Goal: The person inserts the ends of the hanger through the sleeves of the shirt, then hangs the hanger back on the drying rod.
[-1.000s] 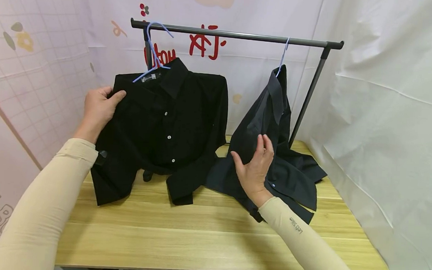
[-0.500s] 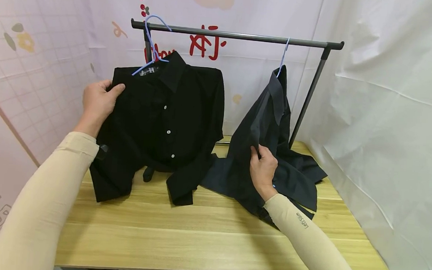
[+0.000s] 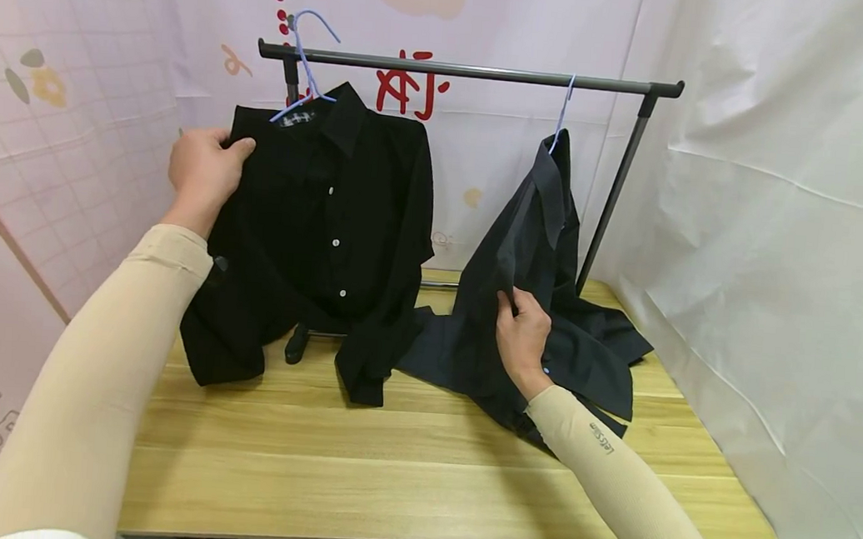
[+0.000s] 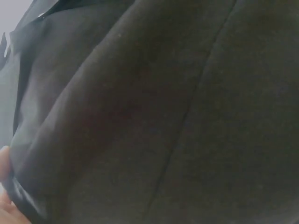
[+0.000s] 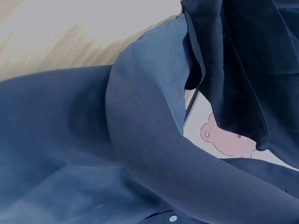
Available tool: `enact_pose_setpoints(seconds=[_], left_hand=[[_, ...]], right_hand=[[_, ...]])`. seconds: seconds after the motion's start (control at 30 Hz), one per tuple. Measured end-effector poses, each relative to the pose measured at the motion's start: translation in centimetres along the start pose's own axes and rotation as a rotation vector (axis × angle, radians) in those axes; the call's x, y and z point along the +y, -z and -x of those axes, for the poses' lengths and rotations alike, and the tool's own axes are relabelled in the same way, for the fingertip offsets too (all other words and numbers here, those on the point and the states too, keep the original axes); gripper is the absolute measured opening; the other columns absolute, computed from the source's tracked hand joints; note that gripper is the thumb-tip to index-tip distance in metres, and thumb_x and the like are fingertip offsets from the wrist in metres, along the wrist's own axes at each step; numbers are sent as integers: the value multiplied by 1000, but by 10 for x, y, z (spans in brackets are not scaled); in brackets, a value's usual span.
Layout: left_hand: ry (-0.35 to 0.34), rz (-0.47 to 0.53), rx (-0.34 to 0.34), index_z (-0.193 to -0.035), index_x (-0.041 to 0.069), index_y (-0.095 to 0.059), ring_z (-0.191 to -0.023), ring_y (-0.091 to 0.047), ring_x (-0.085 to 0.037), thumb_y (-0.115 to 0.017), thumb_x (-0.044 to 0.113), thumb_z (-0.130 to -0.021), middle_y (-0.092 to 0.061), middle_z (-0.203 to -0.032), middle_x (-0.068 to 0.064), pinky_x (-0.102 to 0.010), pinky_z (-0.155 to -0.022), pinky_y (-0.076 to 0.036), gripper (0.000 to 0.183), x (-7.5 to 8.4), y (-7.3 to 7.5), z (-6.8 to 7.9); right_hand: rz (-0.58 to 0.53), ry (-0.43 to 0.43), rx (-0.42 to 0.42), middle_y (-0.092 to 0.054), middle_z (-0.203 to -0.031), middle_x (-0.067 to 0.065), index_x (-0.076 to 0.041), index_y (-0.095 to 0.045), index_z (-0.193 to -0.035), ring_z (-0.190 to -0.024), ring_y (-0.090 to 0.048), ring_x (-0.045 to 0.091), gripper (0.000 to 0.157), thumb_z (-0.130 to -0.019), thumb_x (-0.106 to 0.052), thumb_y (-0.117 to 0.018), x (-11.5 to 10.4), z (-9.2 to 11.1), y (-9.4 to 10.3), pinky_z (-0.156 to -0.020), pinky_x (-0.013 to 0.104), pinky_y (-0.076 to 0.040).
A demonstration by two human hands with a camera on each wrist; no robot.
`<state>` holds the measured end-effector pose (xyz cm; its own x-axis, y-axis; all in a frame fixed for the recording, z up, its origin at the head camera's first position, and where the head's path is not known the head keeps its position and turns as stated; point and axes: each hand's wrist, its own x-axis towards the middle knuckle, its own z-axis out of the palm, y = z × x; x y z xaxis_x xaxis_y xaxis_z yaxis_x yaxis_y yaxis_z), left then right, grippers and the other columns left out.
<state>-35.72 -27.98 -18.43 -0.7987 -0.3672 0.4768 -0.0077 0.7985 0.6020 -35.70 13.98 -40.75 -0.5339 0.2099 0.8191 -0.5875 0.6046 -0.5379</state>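
Observation:
My left hand pinches the shoulder of a black shirt with white buttons. A light-blue hanger sits inside its collar, the hook's top standing above the rail in the head view. Fingers and dark cloth show in the left wrist view. On the right, a dark navy shirt hangs from another light-blue hanger, its lower part lying on the table. My right hand pinches the front edge of this shirt. Only the navy cloth shows in the right wrist view, not the hand.
A dark metal rack with a horizontal rail stands at the back of the wooden table. Its left foot shows below the black shirt. White printed sheets hang behind and at both sides.
My left hand has risen with the black shirt and its hanger, bringing the hook higher above the rail. My right hand went from spread fingers to pinching the navy shirt's edge.

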Motion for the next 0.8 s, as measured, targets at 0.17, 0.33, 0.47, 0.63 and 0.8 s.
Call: enact_pose_setpoints(seconds=[0.17, 0.33, 0.47, 0.63, 0.8], left_hand=[[21, -33, -53, -134, 10, -62, -125, -49, -40, -47, 43, -101, -58, -135, -18, -55, -98, -38, 49, 8, 0, -7], [-3, -51, -60, -131, 9, -64, -125, -49, -40, -47, 41, -101, -58, -134, -20, -56, -97, -38, 47, 13, -7, -10], [-29, -75, -58, -115, 1, -68, -114, -53, -42, -49, 39, -101, -62, -118, -24, -53, -86, -40, 44, 12, -15, -10], [-60, -59, -74, -105, -4, -68, -104, -53, -41, -52, 36, -101, -61, -103, -26, -49, -80, -39, 43, 4, -24, -8], [-108, -13, -46, -86, -5, -63, -90, -51, -36, -57, 29, -100, -56, -80, -21, -41, -71, -35, 38, -8, -31, -5]], right_hand=[[3, 2, -5, -73, -96, 11, -3, -76, -97, -90, -69, 29, 12, -94, -13, -69, -1, 0, 0, -80, 45, -53], [0, 0, -6, -73, -96, 11, -3, -76, -97, -90, -69, 29, 13, -94, -13, -70, -1, 0, 1, -81, 45, -53], [4, 2, -17, -73, -96, 11, -3, -76, -99, -90, -69, 29, 14, -95, -14, -69, 0, -1, 1, -80, 45, -53], [0, -2, -19, -73, -95, 10, -3, -76, -99, -89, -69, 29, 13, -94, -13, -70, 2, -1, 1, -80, 44, -53], [3, -13, -28, -73, -97, 10, -3, -76, -100, -91, -69, 28, 13, -94, -12, -70, 5, -2, 0, -81, 44, -53]])
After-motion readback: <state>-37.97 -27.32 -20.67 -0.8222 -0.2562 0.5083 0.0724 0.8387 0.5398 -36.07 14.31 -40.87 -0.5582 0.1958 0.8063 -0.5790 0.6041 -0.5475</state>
